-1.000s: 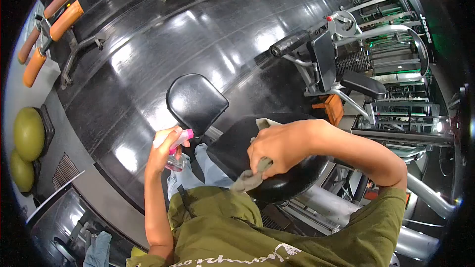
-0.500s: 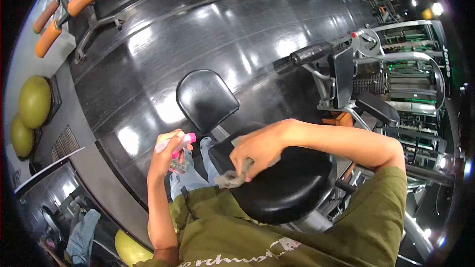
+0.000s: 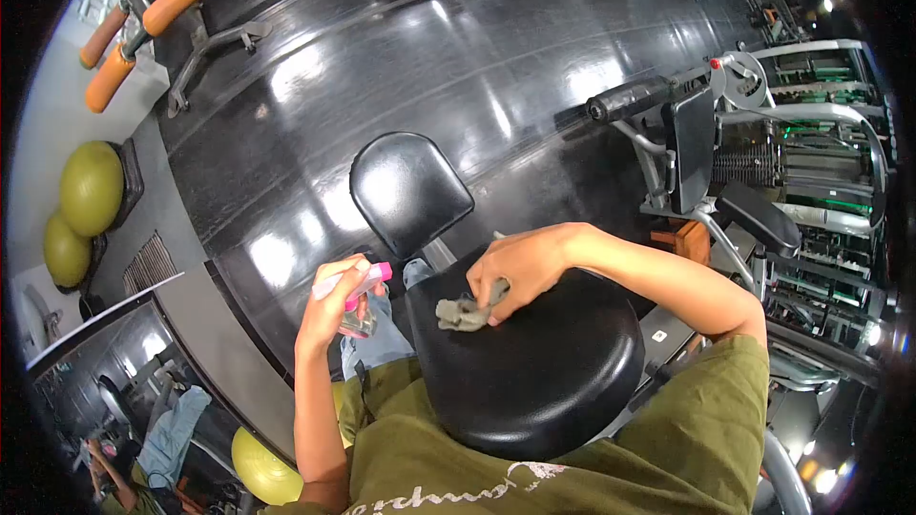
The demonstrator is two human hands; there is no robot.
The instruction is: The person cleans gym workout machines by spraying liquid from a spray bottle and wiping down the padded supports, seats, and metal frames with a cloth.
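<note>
My left hand is closed round the neck of a clear spray bottle with a white and pink trigger head, held left of the padded seat. My right hand grips a crumpled grey cloth, pressed on the black pad of a bench in front of my body. Part of the cloth is hidden under the fingers. Beyond the bench pad is a smaller black padded seat, joined to it by a metal bar.
Weight machines stand to the right. Yellow-green exercise balls rest by the left wall, near a mirror. Orange foam rollers are on a stand at the upper left. Shiny black flooring lies ahead.
My right hand and the cloth have moved up and slightly right across the pad. The left hand with the spray bottle has shifted slightly right in view, as has the whole scene.
</note>
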